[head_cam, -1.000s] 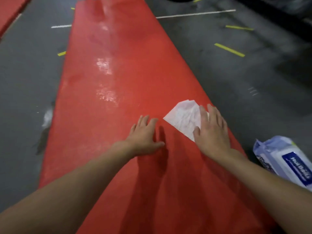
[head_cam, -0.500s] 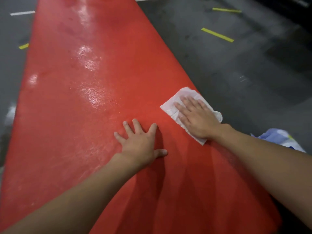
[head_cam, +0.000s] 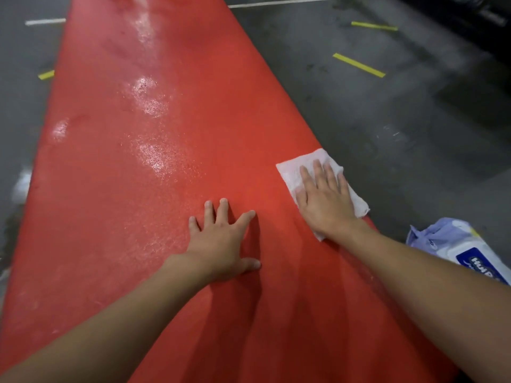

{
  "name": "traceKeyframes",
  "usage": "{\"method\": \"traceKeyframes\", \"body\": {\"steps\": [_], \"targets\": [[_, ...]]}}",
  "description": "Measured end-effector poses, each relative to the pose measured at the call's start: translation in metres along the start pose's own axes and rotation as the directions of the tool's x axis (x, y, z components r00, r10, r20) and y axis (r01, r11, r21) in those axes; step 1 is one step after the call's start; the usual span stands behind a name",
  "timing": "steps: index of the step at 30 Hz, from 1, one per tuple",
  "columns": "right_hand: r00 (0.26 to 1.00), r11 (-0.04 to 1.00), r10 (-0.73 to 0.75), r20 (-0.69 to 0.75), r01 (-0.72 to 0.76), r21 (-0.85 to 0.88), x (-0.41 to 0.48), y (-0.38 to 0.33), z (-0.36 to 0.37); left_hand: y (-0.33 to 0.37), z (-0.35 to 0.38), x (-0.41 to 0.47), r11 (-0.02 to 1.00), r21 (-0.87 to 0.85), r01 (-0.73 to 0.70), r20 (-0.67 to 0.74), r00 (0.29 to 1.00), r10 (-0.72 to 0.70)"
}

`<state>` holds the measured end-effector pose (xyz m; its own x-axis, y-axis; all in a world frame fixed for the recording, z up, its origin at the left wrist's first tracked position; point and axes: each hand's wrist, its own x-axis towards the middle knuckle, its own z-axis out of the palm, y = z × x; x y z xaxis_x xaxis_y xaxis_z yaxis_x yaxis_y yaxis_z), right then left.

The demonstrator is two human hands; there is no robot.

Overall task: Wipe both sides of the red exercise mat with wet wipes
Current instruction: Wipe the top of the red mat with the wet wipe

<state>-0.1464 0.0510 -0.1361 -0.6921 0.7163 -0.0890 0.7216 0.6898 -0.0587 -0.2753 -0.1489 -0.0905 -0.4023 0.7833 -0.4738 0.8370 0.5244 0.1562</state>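
The long red exercise mat (head_cam: 143, 150) lies flat on the grey floor and runs away from me, with wet shiny patches along its middle. My left hand (head_cam: 221, 241) rests flat on the mat, fingers spread. My right hand (head_cam: 325, 201) presses a white wet wipe (head_cam: 290, 171) against the mat's right edge with straight fingers. Part of the wipe hangs over the edge onto the floor.
A blue and white pack of wet wipes (head_cam: 464, 250) lies on the floor by the mat's right edge, close to my right forearm. Yellow tape marks (head_cam: 359, 65) and white lines (head_cam: 293, 1) cross the grey floor (head_cam: 387, 128) on both sides.
My right hand has slid the wipe toward the mat's right edge, so it now overhangs the floor. My left hand stays planted on the mat. The camera has shifted.
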Motion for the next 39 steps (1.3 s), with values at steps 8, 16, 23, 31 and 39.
{"method": "traceKeyframes", "body": {"steps": [8, 16, 23, 31, 39], "targets": [[0.992, 0.991, -0.125, 0.027, 0.127, -0.051, -0.006, 0.006, -0.003, 0.004, 0.012, -0.019, 0.994, 0.103, -0.037, -0.25, 0.966, 0.062], [0.958, 0.956, -0.279, 0.066, 0.284, -0.074, -0.024, 0.003, -0.001, -0.008, 0.009, -0.027, 0.984, 0.0, -0.175, -0.231, 0.958, 0.171], [0.949, 0.947, -0.312, 0.05, 0.315, -0.062, -0.057, -0.024, 0.008, -0.019, 0.011, -0.038, 0.98, 0.017, -0.199, -0.116, 0.973, 0.2], [0.973, 0.971, -0.229, 0.026, 0.23, -0.063, -0.029, -0.04, 0.006, -0.016, 0.03, -0.057, 0.996, 0.078, 0.038, -0.259, 0.966, -0.016], [0.969, 0.97, -0.233, 0.08, 0.238, -0.049, -0.016, -0.044, -0.002, -0.044, 0.016, -0.058, 0.997, 0.054, -0.062, 0.011, 0.998, 0.061]]}}
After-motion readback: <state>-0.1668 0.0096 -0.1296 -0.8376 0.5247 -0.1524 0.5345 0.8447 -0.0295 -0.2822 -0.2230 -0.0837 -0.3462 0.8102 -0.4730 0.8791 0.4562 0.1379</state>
